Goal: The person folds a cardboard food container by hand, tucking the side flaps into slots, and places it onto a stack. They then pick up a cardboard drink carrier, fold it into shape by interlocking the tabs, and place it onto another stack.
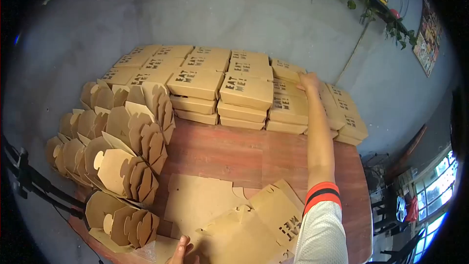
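Note:
My right hand (309, 82) is stretched far forward, touching the right end of a closed cardboard box (287, 70) at the back of the stacks. Its fingers lie over the box's edge; whether they grip it is hard to see. "EAT ME!" is printed on the box lids. At the bottom edge my left hand (181, 253) shows only in part, its fingers raised and apart near flat unfolded cardboard sheets (200, 200). One printed sheet (279, 210) lies to the right of it.
Closed boxes (195, 84) stand stacked along the back wall. Nested open cartons (117, 166) fill the left side of the reddish wooden table (220, 151). A black metal stand (39, 181) is at the far left. Upper right holds a shelf with plants (371, 0).

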The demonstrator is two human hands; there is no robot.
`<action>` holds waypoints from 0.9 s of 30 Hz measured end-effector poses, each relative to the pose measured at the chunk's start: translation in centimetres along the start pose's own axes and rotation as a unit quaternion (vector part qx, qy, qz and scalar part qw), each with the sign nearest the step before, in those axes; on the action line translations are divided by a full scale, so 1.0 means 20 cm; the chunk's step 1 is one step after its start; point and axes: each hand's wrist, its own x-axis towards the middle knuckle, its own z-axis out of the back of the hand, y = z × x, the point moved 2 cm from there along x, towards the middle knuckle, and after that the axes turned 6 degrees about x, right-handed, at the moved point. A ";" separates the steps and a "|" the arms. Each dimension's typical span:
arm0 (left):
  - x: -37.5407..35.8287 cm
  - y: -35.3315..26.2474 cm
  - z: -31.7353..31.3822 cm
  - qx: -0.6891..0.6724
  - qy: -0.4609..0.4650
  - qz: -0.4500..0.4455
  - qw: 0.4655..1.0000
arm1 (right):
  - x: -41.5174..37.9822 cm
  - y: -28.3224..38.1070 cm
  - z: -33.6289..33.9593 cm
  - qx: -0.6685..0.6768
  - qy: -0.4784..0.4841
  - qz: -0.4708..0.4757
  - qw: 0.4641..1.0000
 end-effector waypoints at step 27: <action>0.08 -0.18 -0.03 0.191 0.209 -0.263 0.922 | -2.63 -0.32 0.60 -0.253 0.455 0.256 0.815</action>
